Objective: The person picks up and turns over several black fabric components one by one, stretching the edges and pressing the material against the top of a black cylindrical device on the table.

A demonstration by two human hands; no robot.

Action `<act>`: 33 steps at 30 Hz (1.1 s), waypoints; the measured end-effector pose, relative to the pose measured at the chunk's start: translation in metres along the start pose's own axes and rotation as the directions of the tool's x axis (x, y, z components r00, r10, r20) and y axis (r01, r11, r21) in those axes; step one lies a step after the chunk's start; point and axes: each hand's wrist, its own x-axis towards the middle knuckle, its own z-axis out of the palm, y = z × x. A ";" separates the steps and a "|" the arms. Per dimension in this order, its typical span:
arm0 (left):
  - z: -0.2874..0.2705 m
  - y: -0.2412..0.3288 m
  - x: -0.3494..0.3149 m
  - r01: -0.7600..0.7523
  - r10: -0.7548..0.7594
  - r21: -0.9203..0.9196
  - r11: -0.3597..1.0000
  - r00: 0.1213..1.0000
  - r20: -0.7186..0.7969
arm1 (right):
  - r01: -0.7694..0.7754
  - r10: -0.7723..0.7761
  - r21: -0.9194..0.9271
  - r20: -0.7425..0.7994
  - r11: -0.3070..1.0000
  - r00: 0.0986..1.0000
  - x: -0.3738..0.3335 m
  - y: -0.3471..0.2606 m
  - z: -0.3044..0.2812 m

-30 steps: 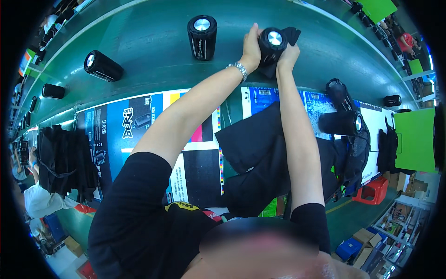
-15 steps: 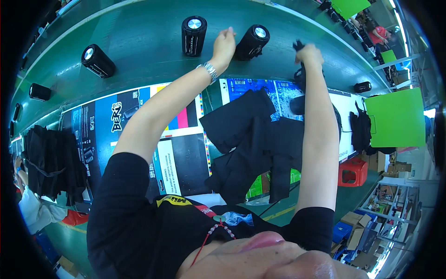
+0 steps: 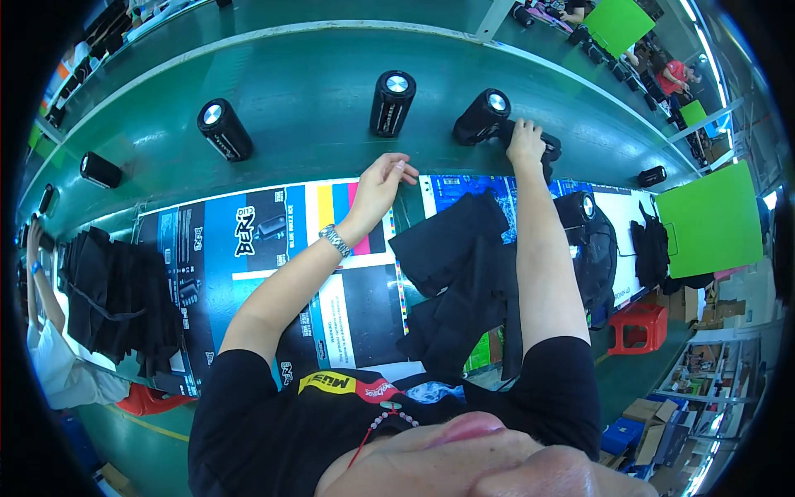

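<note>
My left hand (image 3: pixel 383 186) is over the near edge of the green bench, its fingers loosely bent and apart, holding nothing. Beyond it stands a black cylindrical speaker (image 3: pixel 392 108) with a silver disc on top. My right hand (image 3: pixel 527 144) grips a dark item (image 3: pixel 550 147), perhaps a black cloth pouch; my fingers partly hide it. Touching or nearly touching that item is a tilted black speaker (image 3: pixel 479 118). Another speaker (image 3: pixel 577 207) lies right of my right forearm, close to a black bag. Flat black cloth pieces (image 3: pixel 451 240) lie between my forearms.
More speakers (image 3: pixel 224 131) stand along the green bench (image 3: pixel 306 91) at left. A stack of black cloth pieces (image 3: pixel 116 298) lies at the left on printed sheets (image 3: pixel 224 224). A green board (image 3: pixel 708 219) and a red stool (image 3: pixel 638 329) are at right. Another person's arm (image 3: pixel 50 298) shows far left.
My left hand has drawn back from between two speakers toward the bench's near edge. My right hand has moved left with the dark item, up to the tilted speaker. The view has shifted.
</note>
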 end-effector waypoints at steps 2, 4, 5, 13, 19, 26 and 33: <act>0.001 -0.001 0.002 -0.002 0.002 -0.026 1.000 1.000 0.008 | -0.089 0.090 0.066 -0.012 0.994 0.996 -0.003 0.000 0.004; 0.002 -0.004 0.004 -0.051 0.052 -0.017 0.999 0.997 0.051 | -0.129 0.130 0.074 -0.019 0.989 0.991 -0.005 0.009 0.005; 0.000 -0.004 0.002 -0.059 0.062 -0.044 0.997 0.996 0.062 | -0.149 0.149 0.128 0.008 0.981 0.989 -0.008 0.009 -0.006; 0.002 0.016 -0.003 0.001 -0.002 -0.034 0.999 1.000 -0.017 | 0.047 0.633 0.993 0.032 -0.108 0.774 -0.050 0.005 -0.080; 0.023 0.060 -0.037 -0.058 0.071 -0.132 0.990 0.993 0.096 | -0.255 -0.166 0.518 0.214 -0.816 0.963 -0.140 -0.076 -0.112; 0.002 0.013 -0.065 0.096 -0.099 -0.209 0.973 0.995 -0.003 | -0.398 -0.331 0.364 0.234 -0.842 0.914 -0.196 -0.146 -0.086; -0.009 0.030 -0.057 0.055 -0.185 -0.559 0.827 0.966 -0.180 | -0.469 -0.349 0.468 0.322 -0.749 0.880 -0.195 -0.129 -0.091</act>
